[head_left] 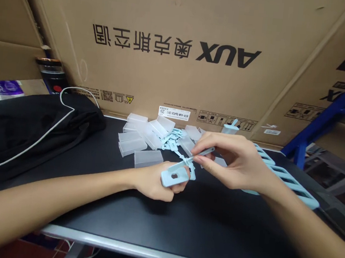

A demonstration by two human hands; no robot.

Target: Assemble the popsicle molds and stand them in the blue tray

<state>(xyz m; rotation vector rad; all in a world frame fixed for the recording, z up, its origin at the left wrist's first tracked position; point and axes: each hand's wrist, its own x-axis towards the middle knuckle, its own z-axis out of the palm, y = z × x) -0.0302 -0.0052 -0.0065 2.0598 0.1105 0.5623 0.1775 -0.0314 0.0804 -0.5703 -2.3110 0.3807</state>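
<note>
**Popsicle-mould parts held over a black table**

Where the two hands meet above the black table [199, 226], a pale blue slotted lid [174, 176] is held. It is gripped in the closed fingers of the left hand [154, 182], with its slotted face turned upward. A thin blue stick [202, 153] is pinched between thumb and fingertips of the right hand [233, 162], its lower end touching the lid's far edge. Just behind the hands, a loose heap of clear plastic cups [142, 142] is seen, mixed with further blue sticks [173, 139]. A blue mould rack [290, 182] is partly hidden behind the right wrist. A black cloth [21, 129] crossed by a white cable [52, 128] is laid at the left. Cardboard boxes [179, 64] are stacked behind the table.
</note>
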